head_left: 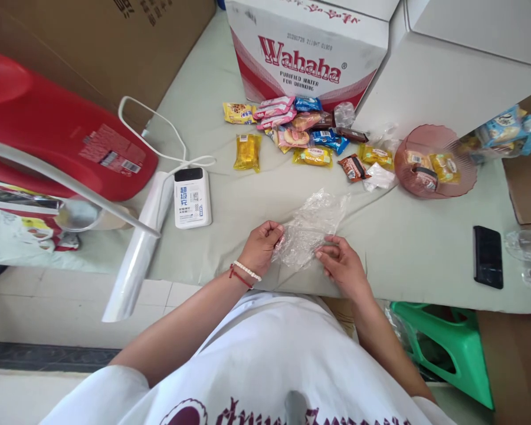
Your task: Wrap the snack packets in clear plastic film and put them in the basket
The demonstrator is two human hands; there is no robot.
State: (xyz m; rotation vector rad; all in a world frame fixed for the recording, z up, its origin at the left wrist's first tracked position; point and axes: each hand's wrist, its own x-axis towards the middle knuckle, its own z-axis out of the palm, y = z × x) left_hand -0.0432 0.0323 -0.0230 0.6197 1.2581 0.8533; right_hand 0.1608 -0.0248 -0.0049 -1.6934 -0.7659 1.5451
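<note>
A crumpled clear plastic bag [312, 221] is stretched between my two hands, just above the front part of the table. My left hand [262, 245], with a white bead bracelet and a red cord at the wrist, pinches the bag's left edge. On the other side, my right hand [341, 262] grips the lower right edge between thumb and fingers. Beyond the bag lies a pile of wrapped snacks [296, 139] in several colours. A yellow-wrapped snack [248, 152] sits apart on the left. The pink glass bowl [466, 177] holds a few more wrapped snacks.
On the left are a white power bank [192, 200] with a cable, a roll of plastic film [137, 260] jutting past the table edge, and a red jug [62, 124]. A Wahaha carton [310, 59] stands behind. A phone [488, 257] lies right, above a green stool [455, 348].
</note>
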